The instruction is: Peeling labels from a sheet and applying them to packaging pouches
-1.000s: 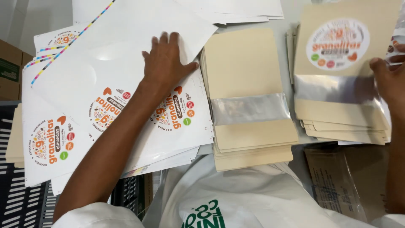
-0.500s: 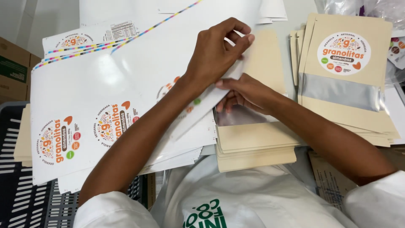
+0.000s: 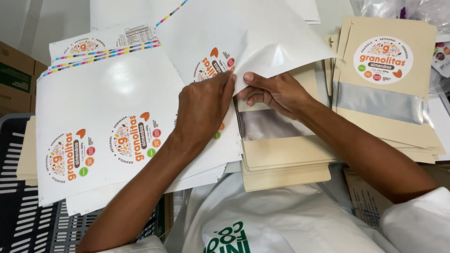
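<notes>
My left hand (image 3: 204,105) and my right hand (image 3: 274,91) meet at the edge of a glossy white label sheet (image 3: 262,33), which is lifted and curled over. Both pinch at the sheet near a round orange label (image 3: 213,65). Under my right hand lies a stack of beige paper pouches (image 3: 286,154) with a clear window strip. Further round labels (image 3: 133,138) sit on the flat sheets at the left.
A second stack of beige pouches (image 3: 389,93), its top one bearing a round label, lies at the right. A black slatted crate (image 3: 23,220) is at the lower left, cardboard boxes (image 3: 14,77) at the far left. Plastic bags (image 3: 412,9) lie at the top right.
My right hand came from the right-hand pouch stack to the sheet's edge beside my left hand. The label sheet has been lifted and curled upward.
</notes>
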